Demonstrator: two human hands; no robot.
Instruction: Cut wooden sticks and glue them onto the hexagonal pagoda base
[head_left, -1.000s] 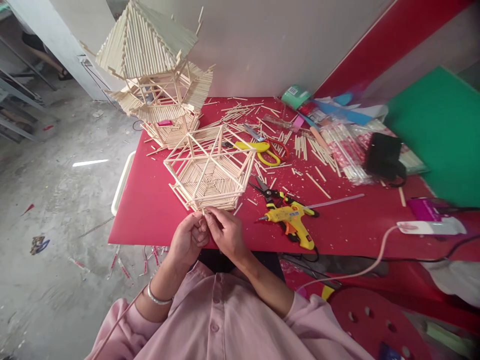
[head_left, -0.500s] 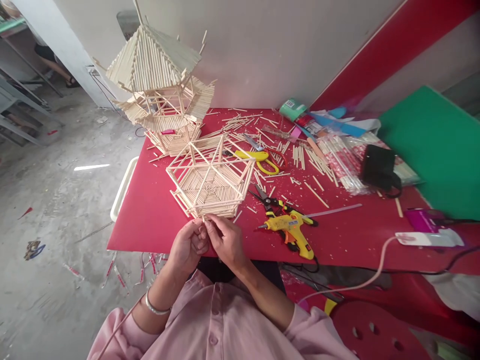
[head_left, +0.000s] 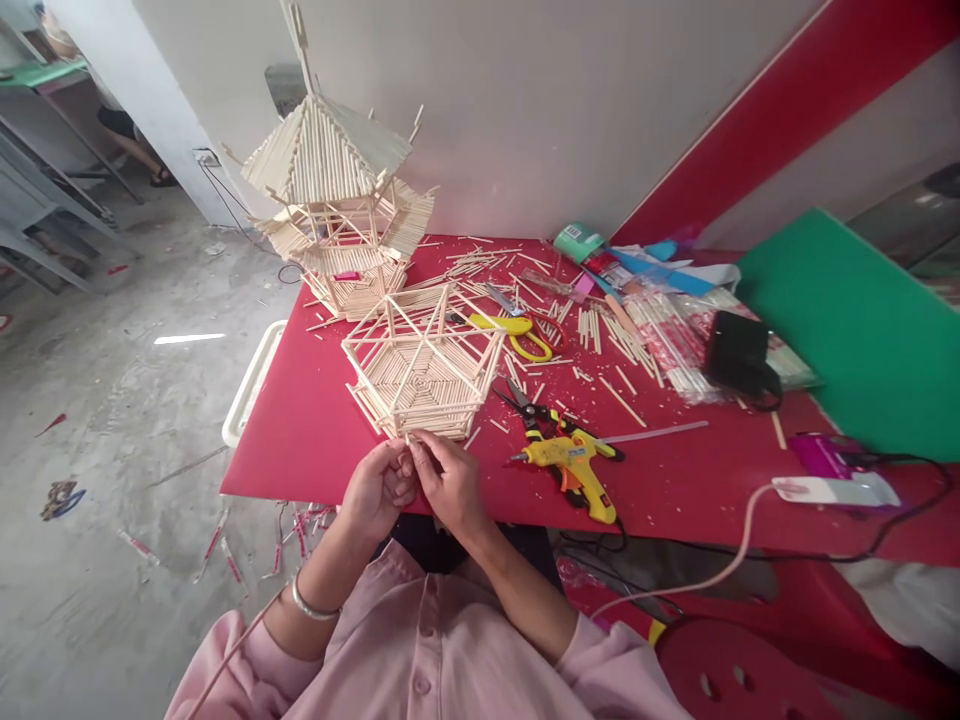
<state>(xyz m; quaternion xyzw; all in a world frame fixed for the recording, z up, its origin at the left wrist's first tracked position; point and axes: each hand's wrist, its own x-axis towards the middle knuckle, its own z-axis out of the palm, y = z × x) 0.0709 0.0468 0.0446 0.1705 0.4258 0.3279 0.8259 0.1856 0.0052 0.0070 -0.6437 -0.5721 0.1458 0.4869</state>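
Note:
My left hand and my right hand meet at the table's front edge, both closed in a pinch. Between their fingertips a short end of a pale wooden stick shows; the fingers hide the rest of it. Just beyond them lies a hexagonal stick frame, with a floor of sticks in rings and thin bars meeting above it. My fingertips are close to its near side; whether they touch it I cannot tell. Behind stands a tiered stick pavilion with a pointed roof.
On the red table a yellow glue gun lies over pliers, right of my hands. Yellow-handled scissors and loose sticks lie behind. Packed sticks, a black box and a power strip are farther right.
The view has shifted slightly, so the table and things on it appear a little moved. My hands keep the same pinch in front of the frame.

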